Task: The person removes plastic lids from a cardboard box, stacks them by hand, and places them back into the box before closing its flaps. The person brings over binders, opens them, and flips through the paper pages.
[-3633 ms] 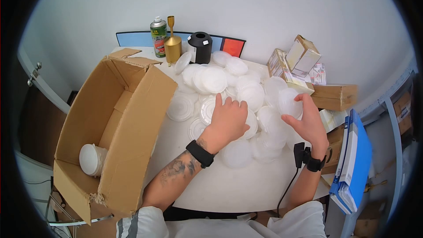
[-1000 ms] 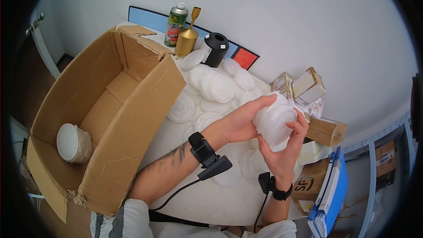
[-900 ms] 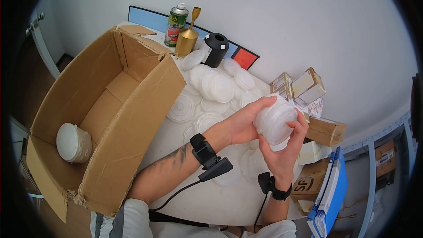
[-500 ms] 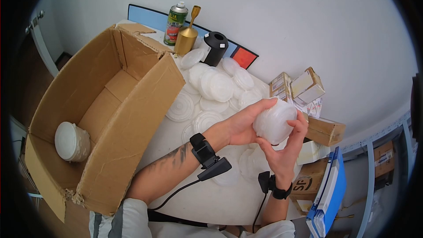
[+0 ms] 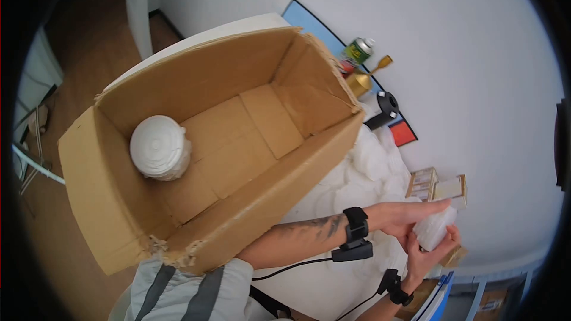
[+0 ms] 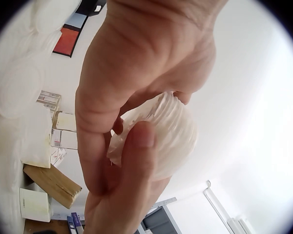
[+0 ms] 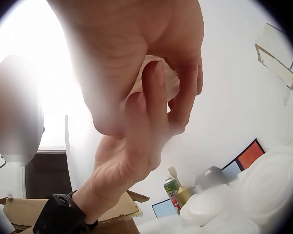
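Note:
Both hands hold one stack of translucent white round lids [image 5: 434, 229] at the right side of the head view. The left hand [image 5: 404, 215] grips the stack from its left and top, and the right hand [image 5: 429, 255] has its thumb and fingers around the lower right. In the left wrist view the layered rims of the stack [image 6: 173, 136] show between the hands, with a thumb across them. Much of the stack is hidden by fingers in the right wrist view. A cardboard box [image 5: 297, 184] stands open at the left, with another wrapped lid stack [image 5: 159, 147] inside.
Loose white lids [image 5: 372, 160] are heaped on the table beyond the left forearm. Behind them stand a spray can [image 5: 355, 53], a gold holder [image 5: 359, 83] and a black cylinder [image 5: 383, 109]. Small boxes [image 5: 450, 189] and blue binders [image 5: 439, 306] are at the right.
The head view has turned toward the box, so the box looks larger and nearer the middle. The hands still hold the stack, now farther right and lower in view.

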A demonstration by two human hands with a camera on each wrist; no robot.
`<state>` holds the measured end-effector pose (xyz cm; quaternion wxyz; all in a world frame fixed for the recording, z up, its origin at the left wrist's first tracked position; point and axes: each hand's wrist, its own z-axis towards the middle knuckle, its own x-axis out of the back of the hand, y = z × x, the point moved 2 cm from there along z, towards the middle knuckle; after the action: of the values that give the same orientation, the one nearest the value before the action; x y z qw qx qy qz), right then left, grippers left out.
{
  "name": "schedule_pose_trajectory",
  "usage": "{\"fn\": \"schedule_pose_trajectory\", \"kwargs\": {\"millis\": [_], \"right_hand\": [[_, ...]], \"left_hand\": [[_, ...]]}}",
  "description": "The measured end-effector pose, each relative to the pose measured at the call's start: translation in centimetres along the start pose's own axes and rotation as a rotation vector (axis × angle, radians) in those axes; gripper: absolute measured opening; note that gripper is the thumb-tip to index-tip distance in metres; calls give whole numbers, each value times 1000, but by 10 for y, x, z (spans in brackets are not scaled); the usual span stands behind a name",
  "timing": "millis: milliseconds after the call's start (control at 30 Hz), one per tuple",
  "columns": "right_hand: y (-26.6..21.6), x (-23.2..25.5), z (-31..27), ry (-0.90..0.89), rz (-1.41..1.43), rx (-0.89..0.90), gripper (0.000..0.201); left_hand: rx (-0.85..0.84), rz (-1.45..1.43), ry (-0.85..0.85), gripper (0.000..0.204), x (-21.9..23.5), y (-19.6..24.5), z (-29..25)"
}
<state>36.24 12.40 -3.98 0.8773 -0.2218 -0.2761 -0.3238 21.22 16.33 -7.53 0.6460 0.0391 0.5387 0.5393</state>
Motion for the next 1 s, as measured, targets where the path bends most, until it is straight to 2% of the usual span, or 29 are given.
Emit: {"fn": "schedule_pose_trajectory", "kwargs": {"millis": [33,67,100,167,200,233,267,300,333,400,467,533,567,633,767,800,833,967,1000], "right_hand": [[-7,4,11,7,-28,22,83],[-12,13,24,27,-194,90,85],[-28,13,46,73,-135,61,85],[-78,20,83,103,9,6,85],[-109,18,105,84,104,-8,87],[-146,15,120,-53,177,69,85],[-183,0,134,-197,235,149,83],[-230,-30,145,-433,383,176,81],[-274,-60,154,-658,531,204,79],[-308,-116,164,-1059,464,339,77],[-348,-160,163,-1406,120,249,70],[-351,-203,159,-1543,-80,330,89],[-353,-220,159,-1523,-69,300,89],[-356,-252,156,-1704,-65,254,86],[-356,-291,135,-1767,-26,151,100],[-350,-301,123,-1691,-2,129,105],[-346,-304,114,-1616,23,105,110],[-354,-297,103,-1685,-47,86,116],[-357,-290,108,-1847,29,21,110]], "left_hand": [[13,9,-71,93,-9,15,-13],[-29,14,-77,99,-19,28,-26],[-55,26,-41,99,-11,33,-28],[-27,-165,-94,103,0,34,-24],[-63,-234,-22,90,-2,43,-36],[-66,-229,4,90,-3,37,-34],[-171,-149,60,78,11,28,-19],[-268,-65,115,66,18,24,-12],[-261,-62,124,66,18,22,-20],[-237,-50,128,62,24,16,-26],[-200,-31,125,58,31,14,-34],[-147,-20,121,54,36,9,-42],[-110,-16,110,52,38,3,-47],[-74,1,89,48,41,6,-49],[-63,26,88,40,44,20,-62],[-61,28,89,38,42,21,-64],[-57,27,91,36,39,20,-65],[-37,7,79,30,8,25,-71],[-39,4,72,29,-2,27,-68]]}}
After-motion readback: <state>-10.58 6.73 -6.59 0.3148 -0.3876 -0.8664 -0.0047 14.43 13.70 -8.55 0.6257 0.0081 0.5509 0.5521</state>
